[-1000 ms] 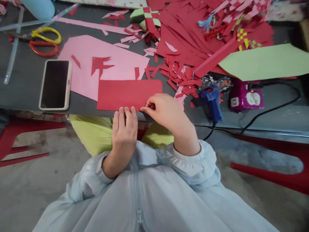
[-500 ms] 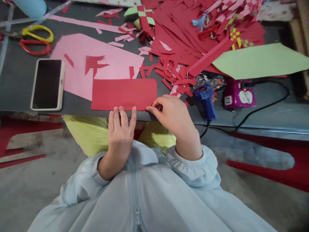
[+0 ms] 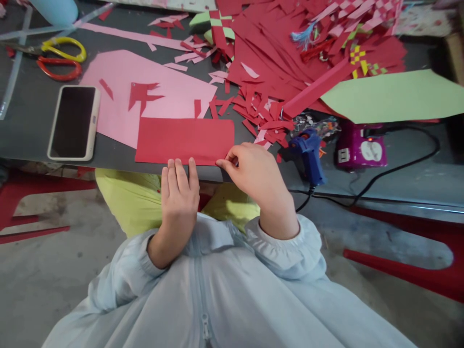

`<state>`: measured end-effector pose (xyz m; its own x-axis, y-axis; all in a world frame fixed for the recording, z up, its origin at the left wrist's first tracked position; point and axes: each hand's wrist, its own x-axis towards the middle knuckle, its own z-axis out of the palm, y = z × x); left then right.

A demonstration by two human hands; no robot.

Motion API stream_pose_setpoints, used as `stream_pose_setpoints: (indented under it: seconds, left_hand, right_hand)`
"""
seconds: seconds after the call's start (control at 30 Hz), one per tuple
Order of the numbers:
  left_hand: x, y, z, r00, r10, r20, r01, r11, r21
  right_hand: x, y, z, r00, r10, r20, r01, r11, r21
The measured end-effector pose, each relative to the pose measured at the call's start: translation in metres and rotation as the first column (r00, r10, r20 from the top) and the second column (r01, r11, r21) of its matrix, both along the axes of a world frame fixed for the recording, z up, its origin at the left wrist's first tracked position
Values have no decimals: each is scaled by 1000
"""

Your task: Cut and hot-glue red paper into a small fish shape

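A red paper rectangle (image 3: 185, 140) lies flat near the table's front edge, its upper left part over a pink sheet (image 3: 119, 72). My left hand (image 3: 180, 203) rests at the paper's lower edge, fingers stretched out with their tips on it. At the lower right corner my right hand (image 3: 255, 176) pinches the edge of the red paper between thumb and index finger. Cut red scraps (image 3: 143, 94) lie on the pink sheet just above the paper.
To the left are a phone (image 3: 73, 123) and scissors (image 3: 61, 58). On the right sit a blue glue gun (image 3: 310, 157), a purple box (image 3: 360, 149) with a black cable and a green sheet (image 3: 395, 96). Red strips and sheets (image 3: 268, 53) are piled behind.
The fingers of my left hand have drawn closer together and shifted slightly left. My right hand has moved slightly left, still pinching the corner. The view has tilted a little.
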<state>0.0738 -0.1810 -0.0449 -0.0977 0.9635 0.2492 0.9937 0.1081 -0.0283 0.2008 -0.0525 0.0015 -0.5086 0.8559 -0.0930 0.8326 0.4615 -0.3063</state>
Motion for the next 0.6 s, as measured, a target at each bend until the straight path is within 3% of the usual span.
stream_pose_setpoints:
  seconds: [0.37,0.5,0.6]
  left_hand:
    - [2,2,-3,998,-36,-44,38,998,56]
    - [2,4,-4,998,-32,-48,35,996,76]
    - [3,4,-2,998,-42,-50,47,995,91]
  right_hand:
    - [0,5,-1,1000,5,-7,-5,1000,10]
    - [9,-9,-2,993,15,-117,5,985,175]
    - [20,-33,-7,986,74,-146,-17,934,357]
